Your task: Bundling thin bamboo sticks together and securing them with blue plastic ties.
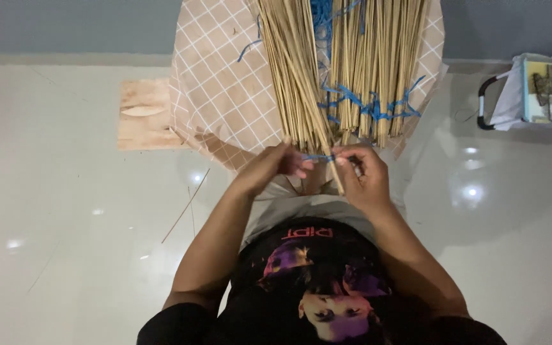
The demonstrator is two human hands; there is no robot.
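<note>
At the centre of the frame the left hand (275, 167) and the right hand (364, 176) are drawn close together, each pinching an end of a thin blue string (319, 157) stretched taut between their fingertips; the right hand also seems to hold one pale stick (336, 179) that slants down past its fingers. This looks like the tying step, binding string around sticks at the lower end of the bundle, and a knot here would call for steady tension and small, precise finger movements. Just above the hands, filling the upper middle of the frame, lies the bundle of sticks (346, 70), long, straight, thin and straw-coloured, with frayed blue strands woven through them. Beneath them spreads a sheet of tan paper (218, 83) with a white grid pattern, crumpled at its edges. To its left sits a flat wooden board (142, 115), and one loose stick (185, 206) lies on the glossy white floor (65, 223). At upper right stands a pale bag with a dark handle (531, 89).
</note>
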